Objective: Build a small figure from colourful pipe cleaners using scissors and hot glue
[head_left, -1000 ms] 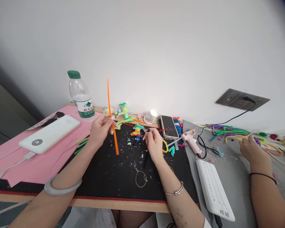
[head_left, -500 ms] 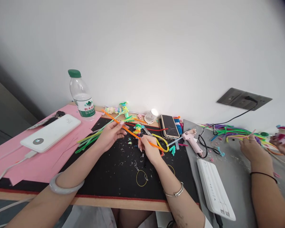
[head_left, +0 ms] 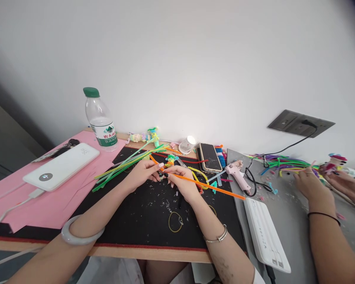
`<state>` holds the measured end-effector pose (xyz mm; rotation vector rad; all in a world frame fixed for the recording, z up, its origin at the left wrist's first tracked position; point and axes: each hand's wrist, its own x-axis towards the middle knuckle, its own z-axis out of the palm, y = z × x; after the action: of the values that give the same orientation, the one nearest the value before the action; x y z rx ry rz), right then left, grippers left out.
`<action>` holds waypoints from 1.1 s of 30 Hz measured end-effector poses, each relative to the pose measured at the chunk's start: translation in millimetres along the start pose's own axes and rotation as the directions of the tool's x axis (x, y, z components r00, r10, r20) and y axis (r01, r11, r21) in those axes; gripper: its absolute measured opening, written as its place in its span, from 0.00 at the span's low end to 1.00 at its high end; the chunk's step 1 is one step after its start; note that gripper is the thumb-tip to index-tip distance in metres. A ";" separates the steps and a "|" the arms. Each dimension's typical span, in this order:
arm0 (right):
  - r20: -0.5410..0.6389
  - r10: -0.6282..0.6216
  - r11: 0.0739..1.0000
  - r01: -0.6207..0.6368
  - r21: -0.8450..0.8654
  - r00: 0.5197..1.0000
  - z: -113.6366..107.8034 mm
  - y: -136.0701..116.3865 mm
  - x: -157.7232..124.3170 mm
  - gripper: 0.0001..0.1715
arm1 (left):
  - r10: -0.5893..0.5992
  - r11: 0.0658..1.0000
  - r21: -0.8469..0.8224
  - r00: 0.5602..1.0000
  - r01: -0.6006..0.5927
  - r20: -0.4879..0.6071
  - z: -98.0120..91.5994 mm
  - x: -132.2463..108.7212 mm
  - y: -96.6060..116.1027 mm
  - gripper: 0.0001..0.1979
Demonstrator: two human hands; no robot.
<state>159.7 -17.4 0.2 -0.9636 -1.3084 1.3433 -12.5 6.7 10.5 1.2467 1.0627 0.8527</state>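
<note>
An orange pipe cleaner [head_left: 213, 189] runs between my hands, its long end reaching right over my right wrist toward a white power bank. My left hand [head_left: 142, 172] pinches it near its left end. Close beside, my right hand [head_left: 182, 182] has its fingers closed on the same strip. Just behind the fingertips is a small multicoloured figure [head_left: 170, 159]. Green and yellow pipe cleaners [head_left: 115, 173] lie left of my left hand. A yellow pipe cleaner [head_left: 199, 176] curves behind my right hand.
On the left, a bottle [head_left: 102, 126] and white power bank [head_left: 62, 167] stand on pink paper [head_left: 47, 205]. A phone [head_left: 210, 157], paper cup [head_left: 187, 145] and pink glue gun [head_left: 239, 177] lie behind. At right, another person's hands [head_left: 313, 185] hold pipe-cleaner work beside another power bank [head_left: 266, 232].
My hands have come closer together, and the orange pipe cleaner now extends much farther right. The other person's hands and the pink figure have moved left.
</note>
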 end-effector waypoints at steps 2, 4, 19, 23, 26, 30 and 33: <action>-0.006 0.015 0.999 -0.015 0.030 1.000 -0.3 -0.4 0.1 0.06 | 0.052 0.997 -0.057 0.997 -0.055 -0.051 -1.1 0.0 1.0 0.19; -0.021 0.041 0.995 -0.039 0.087 0.999 -1.0 -1.2 0.3 0.07 | 0.105 0.984 -0.134 0.987 -0.121 -0.122 -3.6 0.7 1.9 0.18; -0.114 0.063 0.948 -0.024 0.316 0.991 4.4 -4.8 -2.7 0.11 | 0.022 0.918 -0.394 0.999 -0.039 -0.048 3.7 1.9 -2.8 0.12; -0.124 0.081 0.937 -0.034 0.347 0.989 5.3 -4.2 -2.9 0.12 | -0.005 0.881 -0.473 0.999 -0.020 -0.052 8.9 2.4 -5.0 0.07; -0.115 0.087 0.939 -0.042 0.341 0.990 7.6 -3.1 -3.3 0.12 | 0.005 0.878 -0.477 0.998 -0.034 -0.063 11.5 1.3 -4.8 0.07; -0.082 0.064 0.961 -0.040 0.273 0.995 9.6 -1.3 -3.9 0.12 | 0.052 0.918 -0.388 0.995 -0.083 -0.090 12.0 -0.7 -2.2 0.12; -0.069 0.034 0.979 -0.019 0.203 0.997 7.1 1.1 -3.5 0.15 | 0.105 0.957 -0.261 0.989 -0.130 -0.105 10.9 -1.7 0.2 0.17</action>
<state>153.3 -22.2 -0.6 -0.8832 -1.0847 1.4192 -2.7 1.7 10.9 1.0585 0.9156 1.1145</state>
